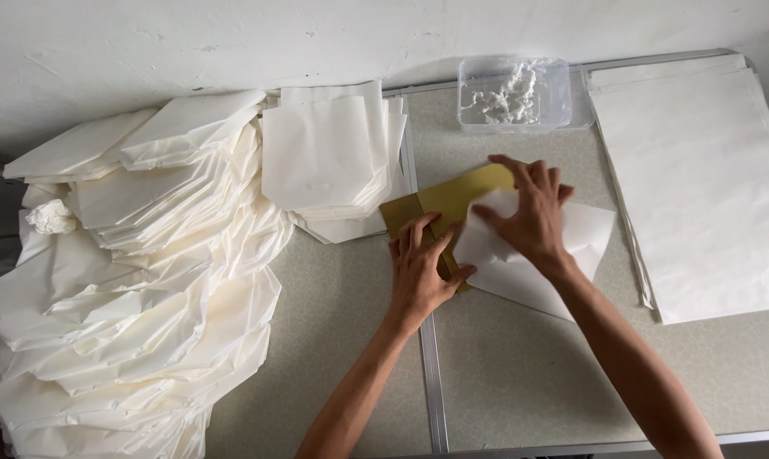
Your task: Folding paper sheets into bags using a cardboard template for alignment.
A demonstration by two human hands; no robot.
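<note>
Forearms: two bare forearms come in from the bottom edge over the speckled grey-green table (520, 374), which has a metal seam strip (431, 374) running between them.
Left hand: the left hand (420, 270) lies flat with fingers spread, pressing on the mustard-yellow flat card template (452, 200) and the edge of the sheet; it clamps nothing.
Right hand: the right hand (530, 212) is open too, palm down with fingers splayed, holding down the thin white paper sheet (533, 268).
Step in hand: by my judgement, folding the sheet around the template, with a crease part made.
Next move: it seems to call for firm pressure along the card's edge while one hand turns a loose flap over.
Sheet's look: translucent, lightly crumpled, one corner pointing right; how much is tucked under the card I cannot tell.
Left side: a big heap of folded white paper bags (146, 280).
Right side: a flat stack of large white paper sheets (699, 187).
Far edge: a neater pile of folded white pieces (329, 157) and a clear plastic tub with white paste (513, 93).
</note>
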